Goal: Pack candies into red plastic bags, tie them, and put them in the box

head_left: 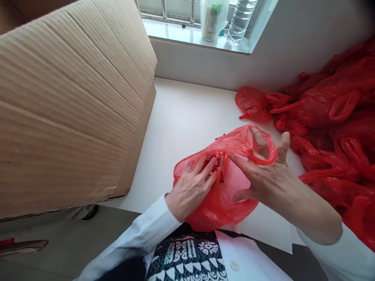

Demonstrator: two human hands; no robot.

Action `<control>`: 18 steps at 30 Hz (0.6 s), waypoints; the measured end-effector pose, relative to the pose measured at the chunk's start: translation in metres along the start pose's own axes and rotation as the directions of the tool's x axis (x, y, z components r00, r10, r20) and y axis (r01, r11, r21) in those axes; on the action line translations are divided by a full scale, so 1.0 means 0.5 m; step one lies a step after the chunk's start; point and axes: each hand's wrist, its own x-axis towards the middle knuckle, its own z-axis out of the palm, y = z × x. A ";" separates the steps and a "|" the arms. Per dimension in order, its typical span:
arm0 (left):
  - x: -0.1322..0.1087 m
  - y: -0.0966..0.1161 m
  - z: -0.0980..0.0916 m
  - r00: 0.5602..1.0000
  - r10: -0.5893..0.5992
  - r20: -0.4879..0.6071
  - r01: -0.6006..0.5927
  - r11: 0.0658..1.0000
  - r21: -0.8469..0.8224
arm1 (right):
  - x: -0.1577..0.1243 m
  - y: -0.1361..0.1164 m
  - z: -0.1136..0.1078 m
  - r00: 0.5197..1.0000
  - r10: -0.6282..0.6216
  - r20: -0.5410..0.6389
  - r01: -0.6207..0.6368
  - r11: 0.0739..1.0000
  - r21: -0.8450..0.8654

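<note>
Have a red plastic bag (225, 199) open on the white table (175, 113), near its front edge and close to the body. See a dark red packet (222, 176) inside the mouth, partly hidden by fingers and film. Lay the left hand (190, 189) in the opening, with fingers bent and slightly apart over the packet; cannot tell whether clamped on it or only resting there. Spread the right hand (269, 179) wide on the other side of the mouth, with thumb and fingers well apart and the index tip at the film beside the packet. Wear the bag's handle loop (272, 150) across the back of that hand, with a finger visible through it. Farther right, see a heap of red bags (331, 117), with a rounded one at its left end. To the left, see a large cardboard box (73, 109); beyond, on the windowsill (184, 34), a clear bottle (241, 21).
</note>
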 end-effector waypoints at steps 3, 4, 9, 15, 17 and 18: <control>0.021 -0.006 0.034 0.998 -0.049 0.045 0.050 0.999 -0.007 | 0.024 0.017 0.013 0.999 0.034 0.028 -0.034 0.999 -0.006; 0.017 -0.010 0.035 0.997 -0.049 0.067 0.050 0.999 -0.016 | 0.029 0.021 0.017 0.998 0.044 0.040 -0.043 0.999 -0.006; -0.055 -0.017 -0.011 0.986 -0.004 0.169 0.015 0.998 -0.064 | 0.028 0.021 0.006 0.994 0.072 0.084 -0.077 0.995 0.061; -0.073 -0.002 -0.026 0.981 -0.024 0.194 0.043 0.995 -0.092 | 0.023 0.001 -0.029 0.999 0.030 0.035 -0.034 0.991 0.126; -0.060 -0.003 -0.012 0.982 -0.050 0.184 0.067 0.994 -0.087 | 0.027 -0.001 -0.021 0.998 0.020 0.060 -0.028 0.989 0.147; -0.055 -0.006 -0.004 0.980 -0.056 0.192 0.075 0.993 -0.094 | 0.029 -0.003 -0.013 0.996 0.024 0.083 -0.037 0.985 0.167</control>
